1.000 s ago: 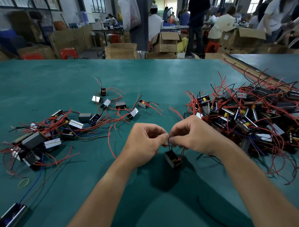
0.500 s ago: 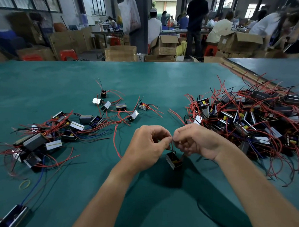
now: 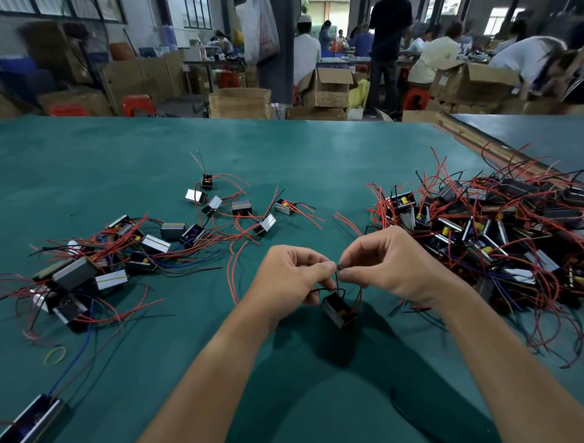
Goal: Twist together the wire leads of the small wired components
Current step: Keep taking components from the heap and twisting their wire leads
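My left hand [image 3: 291, 275] and right hand [image 3: 391, 264] met fingertip to fingertip. Each pinched the wire leads [image 3: 336, 281] of one small component [image 3: 337, 310], my other fingers curled in. The component hung just below them, at six o'clock, over the green desk [image 3: 281, 154]. At three o'clock lay a dense heap of components [image 3: 485, 233] tangled in red wire, and from nine to eleven o'clock a looser scatter [image 3: 144, 241]. A yellow rubber band [image 3: 55, 355] lay at eight o'clock, with a long unit [image 3: 28, 430] beyond it.
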